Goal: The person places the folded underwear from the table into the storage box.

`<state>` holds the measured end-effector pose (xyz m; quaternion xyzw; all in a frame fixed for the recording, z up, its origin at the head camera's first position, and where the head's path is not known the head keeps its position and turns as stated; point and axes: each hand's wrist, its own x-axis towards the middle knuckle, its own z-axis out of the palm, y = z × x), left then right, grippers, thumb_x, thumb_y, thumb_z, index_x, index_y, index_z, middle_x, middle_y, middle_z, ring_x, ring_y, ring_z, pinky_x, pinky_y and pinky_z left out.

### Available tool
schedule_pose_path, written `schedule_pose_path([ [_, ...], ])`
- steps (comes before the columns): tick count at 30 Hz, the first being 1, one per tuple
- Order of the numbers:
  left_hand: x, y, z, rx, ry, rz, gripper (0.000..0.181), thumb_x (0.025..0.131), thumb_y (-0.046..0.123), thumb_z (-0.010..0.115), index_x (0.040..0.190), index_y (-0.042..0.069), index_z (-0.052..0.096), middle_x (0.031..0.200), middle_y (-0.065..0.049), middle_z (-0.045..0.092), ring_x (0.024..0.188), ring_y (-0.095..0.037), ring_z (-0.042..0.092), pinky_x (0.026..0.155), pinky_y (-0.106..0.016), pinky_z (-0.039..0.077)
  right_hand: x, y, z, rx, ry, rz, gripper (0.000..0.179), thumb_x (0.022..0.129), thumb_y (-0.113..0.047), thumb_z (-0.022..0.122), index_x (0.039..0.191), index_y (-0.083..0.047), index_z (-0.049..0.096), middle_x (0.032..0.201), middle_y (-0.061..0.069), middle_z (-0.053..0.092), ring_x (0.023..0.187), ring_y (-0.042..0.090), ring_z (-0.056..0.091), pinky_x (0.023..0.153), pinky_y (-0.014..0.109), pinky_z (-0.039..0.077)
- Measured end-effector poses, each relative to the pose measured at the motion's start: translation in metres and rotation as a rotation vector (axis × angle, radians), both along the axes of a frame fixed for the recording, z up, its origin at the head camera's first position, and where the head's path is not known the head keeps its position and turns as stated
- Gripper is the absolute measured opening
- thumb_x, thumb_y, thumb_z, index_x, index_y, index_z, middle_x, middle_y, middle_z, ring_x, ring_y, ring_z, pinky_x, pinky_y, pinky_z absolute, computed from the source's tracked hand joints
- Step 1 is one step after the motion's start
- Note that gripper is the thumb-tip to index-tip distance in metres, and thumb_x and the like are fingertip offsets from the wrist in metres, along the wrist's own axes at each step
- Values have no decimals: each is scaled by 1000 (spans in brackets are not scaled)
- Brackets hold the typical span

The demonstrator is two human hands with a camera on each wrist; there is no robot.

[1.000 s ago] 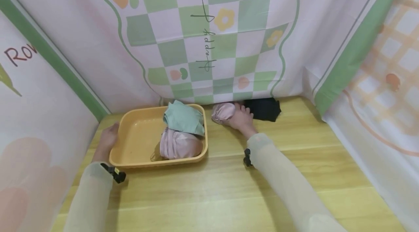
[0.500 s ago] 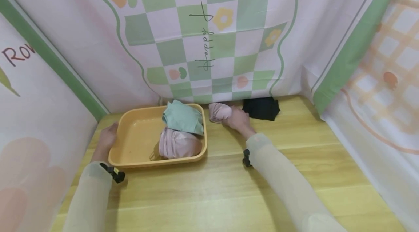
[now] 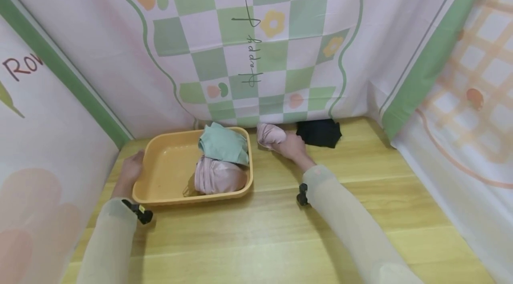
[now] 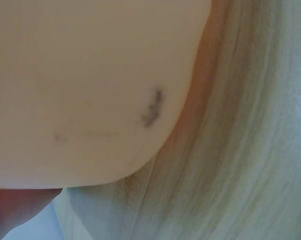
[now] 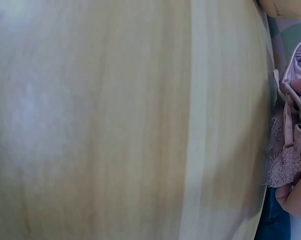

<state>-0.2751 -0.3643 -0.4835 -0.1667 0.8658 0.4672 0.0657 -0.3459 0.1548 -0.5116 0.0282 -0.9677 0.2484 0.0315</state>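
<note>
On worktop [image 3: 248, 239] | right hand [image 3: 291, 145] pinches pink lacy garment [image 3: 268, 135] near black cloth [image 3: 319, 133] | left hand [image 3: 131, 170] touches yellow tray [image 3: 166, 166], grip unclear

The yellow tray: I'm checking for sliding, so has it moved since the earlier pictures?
No. In the head view, the yellow tray shows no visible slide either way against the checkered backdrop; the left hand is at its left end.
</note>
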Motion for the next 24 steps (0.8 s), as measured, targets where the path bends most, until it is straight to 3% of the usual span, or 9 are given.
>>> schedule_pose_path([
  [5, 1, 0, 1, 11, -7, 0, 75, 104, 60, 16, 157, 7, 21, 159, -31, 27, 142, -48, 35, 121, -56, 29, 2, -1, 3, -17, 46, 29, 43, 84, -55, 68, 85, -12, 64, 90, 12, 73, 81, 31, 67, 71, 48, 56],
  [9, 1, 0, 0, -9, -2, 2, 76, 104, 60, 16, 157, 6, 22, 158, -31, 28, 141, -48, 36, 120, -57, 30, 4, -3, 6, -35, 60, 48, 42, 85, -54, 68, 84, -12, 63, 86, 11, 72, 75, 30, 65, 66, 46, 54],
  [16, 0, -3, -1, -43, 1, -19, 77, 104, 59, 15, 156, 3, 22, 158, -33, 25, 142, -51, 33, 121, -59, 27, 9, -7, 17, -66, 77, 43, 43, 83, -50, 69, 93, -8, 67, 95, 15, 74, 86, 36, 69, 73, 51, 55],
  [24, 0, -4, 0, -39, 1, -29, 77, 104, 60, 15, 157, 5, 21, 159, -31, 23, 143, -51, 31, 121, -59, 25, 16, -14, 29, -147, 118, 64, 37, 84, -47, 70, 91, -10, 69, 95, 12, 75, 88, 32, 69, 76, 50, 55],
])
